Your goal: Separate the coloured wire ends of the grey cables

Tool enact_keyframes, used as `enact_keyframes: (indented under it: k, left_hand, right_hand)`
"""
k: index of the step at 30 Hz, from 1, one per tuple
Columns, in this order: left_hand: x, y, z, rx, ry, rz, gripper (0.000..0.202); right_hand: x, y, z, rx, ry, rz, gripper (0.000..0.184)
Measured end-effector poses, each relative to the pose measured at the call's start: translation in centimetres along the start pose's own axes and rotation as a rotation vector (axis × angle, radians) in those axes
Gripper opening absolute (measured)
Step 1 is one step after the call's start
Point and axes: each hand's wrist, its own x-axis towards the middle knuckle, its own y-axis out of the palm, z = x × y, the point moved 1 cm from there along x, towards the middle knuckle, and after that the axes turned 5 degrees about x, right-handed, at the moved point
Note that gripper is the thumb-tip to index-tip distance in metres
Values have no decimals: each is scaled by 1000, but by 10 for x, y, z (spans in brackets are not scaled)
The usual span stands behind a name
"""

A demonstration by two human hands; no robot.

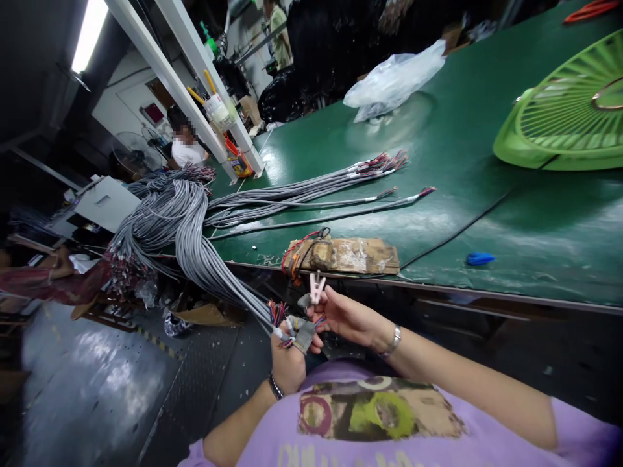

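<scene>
My left hand (288, 363) is closed round the stripped ends of a bundle of grey cables (195, 240), their coloured wire tips (277, 312) fanning out above my fingers. My right hand (346, 316) is closed on a small pale clip-like tool (316, 287), held just beside those wire tips. The bundle runs from my left hand up over the bench edge. Both hands sit in front of my chest, below the green bench (438, 162).
More grey cables with red tips (341, 181) lie on the green bench. A wooden block with wiring (343, 256) sits at the bench edge, a blue item (479, 258) to its right. A green fan grille (569, 110) and plastic bag (396, 78) lie further back. A person (185, 146) sits far left.
</scene>
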Motion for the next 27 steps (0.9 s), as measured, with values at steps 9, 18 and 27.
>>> enact_keyframes:
  k: [9,18,27]
  left_hand:
    - [-1,-2,-10,217,-93,193,22]
    - [2,-12,-14,224,-158,330,27]
    - [3,-8,-4,130,-54,253,31]
  right_hand:
    - [-19,23,-2,-513,-83,120,24]
    - [-26,25,-7,-677,-193,87,24]
    - [-32,17,-27,-493,-249,-103,27]
